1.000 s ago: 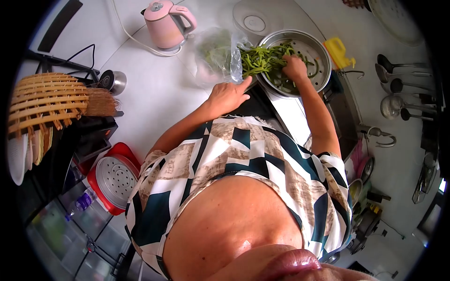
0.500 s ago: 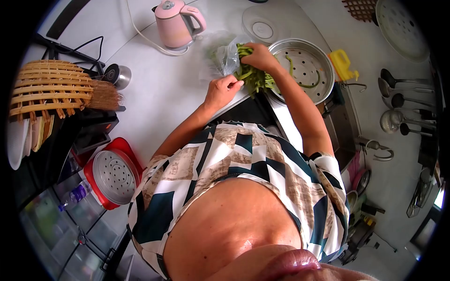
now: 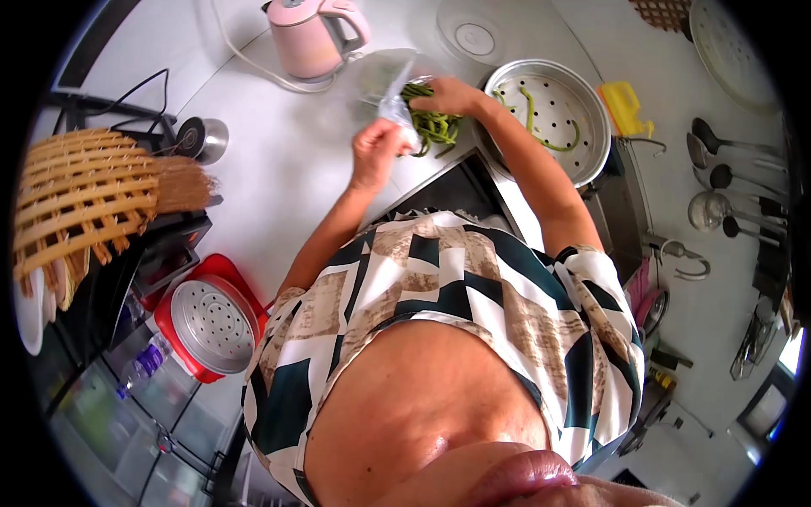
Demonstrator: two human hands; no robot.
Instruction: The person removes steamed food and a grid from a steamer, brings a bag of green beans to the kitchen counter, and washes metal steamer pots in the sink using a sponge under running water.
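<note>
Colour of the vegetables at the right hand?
Green vegetables; the head view shows it best.

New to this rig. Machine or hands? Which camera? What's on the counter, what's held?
No machine: a person's bare hands, seen by one head-worn camera looking forward and down past the shirt. The left hand grips the edge of a clear bag. The right hand is on the beans at the bag's mouth; its grip on them is partly hidden. Bag and kettle are on the counter; a pan to the right holds a few loose beans.
</note>
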